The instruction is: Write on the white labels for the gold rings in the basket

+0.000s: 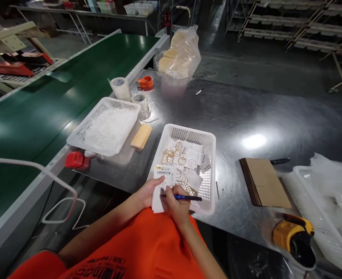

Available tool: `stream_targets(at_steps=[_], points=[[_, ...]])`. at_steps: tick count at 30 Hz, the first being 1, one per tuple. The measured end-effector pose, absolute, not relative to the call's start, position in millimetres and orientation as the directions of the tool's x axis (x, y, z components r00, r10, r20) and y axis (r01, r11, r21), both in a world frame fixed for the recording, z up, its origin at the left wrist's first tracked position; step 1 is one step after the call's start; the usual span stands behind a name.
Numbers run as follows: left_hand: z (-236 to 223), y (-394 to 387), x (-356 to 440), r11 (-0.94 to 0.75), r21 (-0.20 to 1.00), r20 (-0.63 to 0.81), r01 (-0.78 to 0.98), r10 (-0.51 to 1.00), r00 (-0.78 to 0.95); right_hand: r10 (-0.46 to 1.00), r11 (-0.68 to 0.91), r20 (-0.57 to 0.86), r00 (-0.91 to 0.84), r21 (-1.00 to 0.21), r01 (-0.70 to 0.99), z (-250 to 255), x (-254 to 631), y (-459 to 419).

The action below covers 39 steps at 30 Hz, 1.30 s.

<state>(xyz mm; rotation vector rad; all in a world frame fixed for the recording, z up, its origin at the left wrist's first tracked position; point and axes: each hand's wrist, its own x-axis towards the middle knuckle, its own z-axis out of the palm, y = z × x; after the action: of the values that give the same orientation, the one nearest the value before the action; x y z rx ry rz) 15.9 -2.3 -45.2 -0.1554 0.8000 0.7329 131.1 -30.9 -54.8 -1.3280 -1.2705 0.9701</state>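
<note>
My left hand point(148, 192) grips a stack of white paper slips point(158, 201) at its left side, thumb on top. Printed text and a barcode show on an upper label point(165, 173). Closed round a blue pen point(185, 197), my right hand point(178, 203) rests over the slips, with the pen's tip near the paper. Just beyond both hands is a white perforated basket point(213, 155). Inside it lie several gold-coloured rings point(182, 158) in clear bags with white labelled slips point(196, 152).
Left of the basket lie a bundle of tan paper point(141, 136) and a white tray point(72, 138). Tape rolls point(121, 89), an orange tape dispenser point(145, 83) and a green conveyor point(72, 79) are farther off. To the right are flat cardboard point(265, 182) and a yellow-black tool point(293, 236).
</note>
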Motion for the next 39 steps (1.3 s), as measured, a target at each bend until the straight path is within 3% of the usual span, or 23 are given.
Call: stream_targets(at_steps=[4,39], points=[[-46,-3,16,0.749,0.125,-0.720,-0.651,0.520,0.460,0.987,0.090,0.118,0.112,-0.968,0.235,-52,130,-28],[-38,-1,18,0.734,0.115,-0.773,-0.670,0.489,0.403,0.984,0.074,0.096,0.149,-0.987,0.145,-62,128,-26]])
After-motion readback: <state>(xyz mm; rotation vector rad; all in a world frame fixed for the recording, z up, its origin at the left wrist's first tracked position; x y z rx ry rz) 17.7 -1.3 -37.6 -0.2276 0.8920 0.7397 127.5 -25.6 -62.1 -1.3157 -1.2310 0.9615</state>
